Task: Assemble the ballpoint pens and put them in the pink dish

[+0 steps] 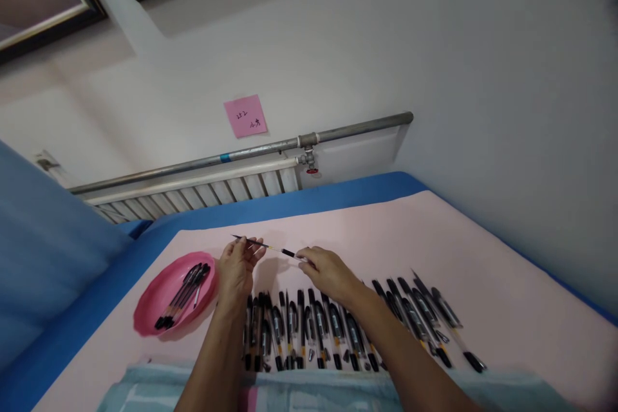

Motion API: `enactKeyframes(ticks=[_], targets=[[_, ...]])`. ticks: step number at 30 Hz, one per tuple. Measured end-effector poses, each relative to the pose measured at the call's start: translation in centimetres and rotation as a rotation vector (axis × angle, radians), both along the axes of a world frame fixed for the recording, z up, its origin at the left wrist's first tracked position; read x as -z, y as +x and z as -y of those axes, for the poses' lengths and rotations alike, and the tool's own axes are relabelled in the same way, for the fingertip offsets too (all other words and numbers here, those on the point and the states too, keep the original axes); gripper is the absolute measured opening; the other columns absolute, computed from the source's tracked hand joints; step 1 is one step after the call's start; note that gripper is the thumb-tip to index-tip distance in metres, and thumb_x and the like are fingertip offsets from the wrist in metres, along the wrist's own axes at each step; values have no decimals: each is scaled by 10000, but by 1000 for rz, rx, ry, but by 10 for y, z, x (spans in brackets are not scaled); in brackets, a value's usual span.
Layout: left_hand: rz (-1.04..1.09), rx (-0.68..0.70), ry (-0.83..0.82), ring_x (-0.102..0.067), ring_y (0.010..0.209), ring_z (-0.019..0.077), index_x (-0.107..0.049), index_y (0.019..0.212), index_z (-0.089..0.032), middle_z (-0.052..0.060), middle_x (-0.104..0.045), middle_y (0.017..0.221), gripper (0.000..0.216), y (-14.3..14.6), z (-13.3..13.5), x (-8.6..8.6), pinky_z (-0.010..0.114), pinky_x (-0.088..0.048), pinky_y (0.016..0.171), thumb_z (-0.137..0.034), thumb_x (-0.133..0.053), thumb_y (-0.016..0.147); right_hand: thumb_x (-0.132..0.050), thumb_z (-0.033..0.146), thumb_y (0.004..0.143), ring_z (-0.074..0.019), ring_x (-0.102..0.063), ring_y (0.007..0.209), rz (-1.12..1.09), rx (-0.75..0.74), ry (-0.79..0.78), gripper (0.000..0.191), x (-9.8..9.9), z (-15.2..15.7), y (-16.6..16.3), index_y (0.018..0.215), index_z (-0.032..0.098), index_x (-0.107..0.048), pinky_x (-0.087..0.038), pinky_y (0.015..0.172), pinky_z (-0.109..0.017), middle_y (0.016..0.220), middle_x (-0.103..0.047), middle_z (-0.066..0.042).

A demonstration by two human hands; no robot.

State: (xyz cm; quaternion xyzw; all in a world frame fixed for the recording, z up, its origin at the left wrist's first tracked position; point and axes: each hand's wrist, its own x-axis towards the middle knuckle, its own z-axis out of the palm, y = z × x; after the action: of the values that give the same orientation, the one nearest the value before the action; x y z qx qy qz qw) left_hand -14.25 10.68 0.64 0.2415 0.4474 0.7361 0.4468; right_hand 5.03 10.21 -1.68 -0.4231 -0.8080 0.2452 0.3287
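The left hand [240, 262] grasps a slim pen [288, 253] near its dark, pointed end; the tip projects past the fingers, away from the right hand. The right hand [331, 272] grips the opposite end, with a black section of the pen just outside its fingertips. The pen spans the gap between the 2 hands, slanting down toward the right hand, above a pink sheet [512, 309]. Whether it is 1 piece or 2 joined cannot be determined.

Just left of the left hand stands a pink bowl [153, 286]. It contains several black-ended pens [182, 299] side by side and 1 thin white stick [196, 297].

On the person's side of both hands, loose pens [300, 328] lie in a row between the forearms, with black caps [337, 320] among them and small metallic tips [311, 355] near their closer ends. The right forearm hides part of the row; further slanted pens [412, 318] lie to its right.

Beyond both hands, a radiator [193, 196] and a pipe [360, 127] run along the wall. A pink note [245, 116] is fixed above the pipe.
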Motion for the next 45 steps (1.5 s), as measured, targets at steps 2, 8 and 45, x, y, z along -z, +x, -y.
enactKeyframes(ticks=[2,8,45], targets=[[-2,1,3,-652,655,169,-509,681,-145,8,-629,635,106,1,0,1,302,-520,607,-188,-605,670,-444,194,822,-155,-538,757,18,1,2,253,-1,0,0,1006,205,-617,-384,693,-241,831,-591,-49],[-10,-1,16,-653,642,175,-508,682,-139,12,-628,624,125,1,0,1,302,-520,590,-185,-621,651,-442,190,825,-150,-532,763,75,7,-3,250,-3,2,0,1007,201,-613,-368,689,-230,826,-583,-46],[-960,365,-353,-625,750,164,-553,854,-132,104,-642,874,229,47,4,9,255,-488,598,-316,-450,764,-456,314,784,-131,-540,613,-414,457,-11,210,-13,-15,24,830,189,-619,-378,577,-214,677,-613,3]])
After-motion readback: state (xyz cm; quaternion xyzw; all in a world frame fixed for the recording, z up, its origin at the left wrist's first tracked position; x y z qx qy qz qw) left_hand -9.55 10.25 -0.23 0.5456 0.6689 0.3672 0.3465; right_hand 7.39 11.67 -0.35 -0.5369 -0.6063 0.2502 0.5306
